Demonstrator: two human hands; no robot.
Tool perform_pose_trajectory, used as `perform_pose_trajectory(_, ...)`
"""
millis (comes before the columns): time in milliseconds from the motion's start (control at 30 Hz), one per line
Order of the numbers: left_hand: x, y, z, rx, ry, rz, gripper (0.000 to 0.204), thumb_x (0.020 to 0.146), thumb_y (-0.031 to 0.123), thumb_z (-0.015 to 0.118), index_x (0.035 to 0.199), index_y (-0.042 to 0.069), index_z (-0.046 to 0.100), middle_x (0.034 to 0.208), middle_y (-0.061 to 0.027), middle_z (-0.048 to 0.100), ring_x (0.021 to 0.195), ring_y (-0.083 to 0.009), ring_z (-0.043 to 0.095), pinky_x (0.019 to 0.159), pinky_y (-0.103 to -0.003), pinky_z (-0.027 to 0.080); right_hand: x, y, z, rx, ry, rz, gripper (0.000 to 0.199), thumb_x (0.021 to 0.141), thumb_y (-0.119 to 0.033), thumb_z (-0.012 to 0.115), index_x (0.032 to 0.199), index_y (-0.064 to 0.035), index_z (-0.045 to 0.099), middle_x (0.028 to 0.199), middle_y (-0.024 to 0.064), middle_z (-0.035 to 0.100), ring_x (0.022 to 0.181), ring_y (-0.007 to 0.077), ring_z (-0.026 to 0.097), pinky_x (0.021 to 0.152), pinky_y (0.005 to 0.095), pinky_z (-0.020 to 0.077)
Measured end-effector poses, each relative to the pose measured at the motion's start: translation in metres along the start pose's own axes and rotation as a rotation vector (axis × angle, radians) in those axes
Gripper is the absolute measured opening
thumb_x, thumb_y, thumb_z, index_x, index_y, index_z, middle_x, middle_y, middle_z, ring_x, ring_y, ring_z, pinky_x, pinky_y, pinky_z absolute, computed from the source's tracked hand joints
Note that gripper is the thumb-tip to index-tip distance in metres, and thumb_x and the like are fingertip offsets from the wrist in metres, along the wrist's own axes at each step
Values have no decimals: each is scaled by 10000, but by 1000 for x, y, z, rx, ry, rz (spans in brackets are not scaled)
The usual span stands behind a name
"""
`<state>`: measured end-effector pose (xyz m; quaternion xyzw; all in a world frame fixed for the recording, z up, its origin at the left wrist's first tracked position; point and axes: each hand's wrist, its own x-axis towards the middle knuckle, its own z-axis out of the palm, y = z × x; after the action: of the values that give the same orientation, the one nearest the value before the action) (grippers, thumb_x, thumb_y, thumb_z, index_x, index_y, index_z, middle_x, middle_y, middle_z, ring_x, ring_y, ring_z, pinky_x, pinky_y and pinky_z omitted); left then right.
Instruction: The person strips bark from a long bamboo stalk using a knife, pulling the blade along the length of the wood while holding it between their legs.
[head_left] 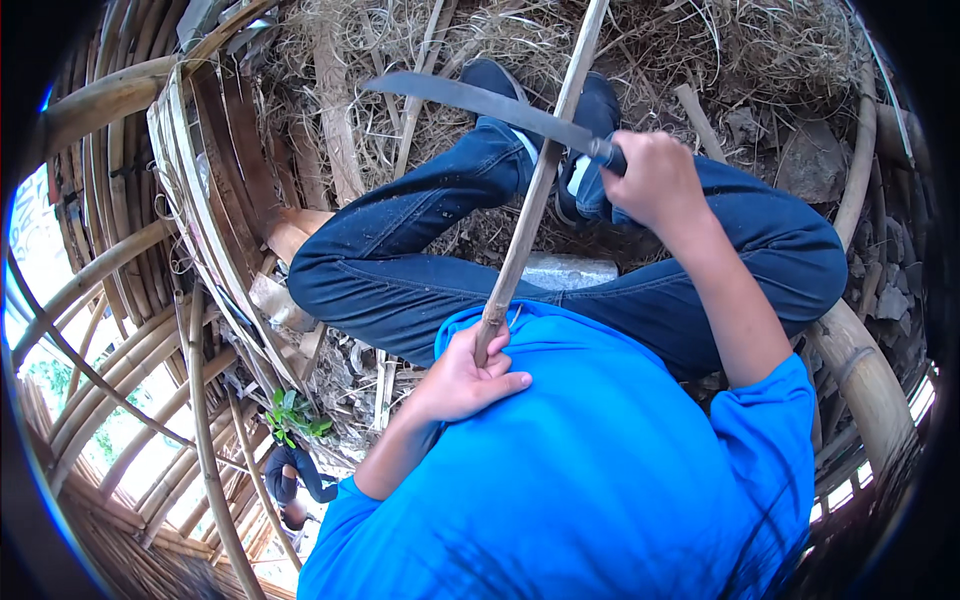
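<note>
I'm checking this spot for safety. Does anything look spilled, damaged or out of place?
Yes: straw-like strands lie strewn beyond the shoes, with loose stones at the right, so the footing looks untidy. The machete and stick show no obvious damage.

Daylight fills the place, mostly soft, with deeper shade under the bent legs (400,290) beyond the blue shirt (590,440). To the shirt's left, hard white glare bursts between bamboo poles (108,95), washing out the outdoors. Ahead of it, the blade (470,101) looks fairly crisp. Poles on both sides curve toward a black rim; dark strands (888,482) blur at its lower right.
</note>
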<state>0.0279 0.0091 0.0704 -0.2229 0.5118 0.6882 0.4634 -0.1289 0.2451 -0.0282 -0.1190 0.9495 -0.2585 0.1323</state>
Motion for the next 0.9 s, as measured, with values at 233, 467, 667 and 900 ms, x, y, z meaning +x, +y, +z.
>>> perform_pose_trajectory(233,3,5,-5,7,16,-30,443,793,-55,697,838,139,302,612,99,290,534,18,301,471,-178,243,11,7,6,3,59,-26,193,741,-232,666,745,-39,663,713,198,651,716,367,661,673,468,537)
perform_pose_trajectory(467,6,4,-2,-52,-27,-27,414,807,-3,709,841,123,316,639,92,266,534,10,278,462,-193,228,6,4,18,-49,81,-69,206,728,-257,689,721,-55,647,696,167,659,680,348,667,655,453,547)
perform_pose_trajectory(667,12,12,-5,-52,-19,-9,403,812,-41,688,848,124,322,680,83,268,556,10,280,493,-172,251,15,0,14,-29,67,15,155,702,-191,701,754,-62,633,713,163,648,736,364,642,671,463,516)
perform_pose_trajectory(900,8,11,-4,-38,-15,6,415,809,-48,689,837,131,316,685,82,265,568,6,270,487,-180,235,19,8,10,-71,101,-57,185,740,-233,664,714,-51,657,663,158,650,657,342,665,638,438,548)
